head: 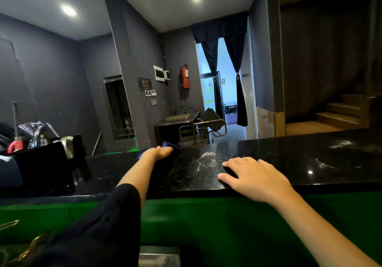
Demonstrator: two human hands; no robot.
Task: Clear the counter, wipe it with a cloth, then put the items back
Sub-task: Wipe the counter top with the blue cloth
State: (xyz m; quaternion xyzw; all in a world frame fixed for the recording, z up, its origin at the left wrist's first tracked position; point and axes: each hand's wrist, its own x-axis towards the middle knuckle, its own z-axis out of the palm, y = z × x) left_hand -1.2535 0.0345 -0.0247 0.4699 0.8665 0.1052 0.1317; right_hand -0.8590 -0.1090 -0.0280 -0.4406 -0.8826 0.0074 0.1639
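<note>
A black speckled stone counter [289, 159] on a green front runs across the view. My left hand [158, 152] reaches to the counter's far edge and presses a blue cloth [168, 144], most of which is hidden under the hand. My right hand [252, 175] rests flat on the near edge of the counter with the fingers spread and holds nothing. Pale smears show on the stone between the two hands.
At the left a black box [47, 163] stands on the counter, with a red-handled item [15, 145] and shiny metal ware [39, 132] behind it. Beyond the counter are a metal table [177, 122], a cart [206, 130], a fire extinguisher [185, 77] and a curtained doorway [225, 80].
</note>
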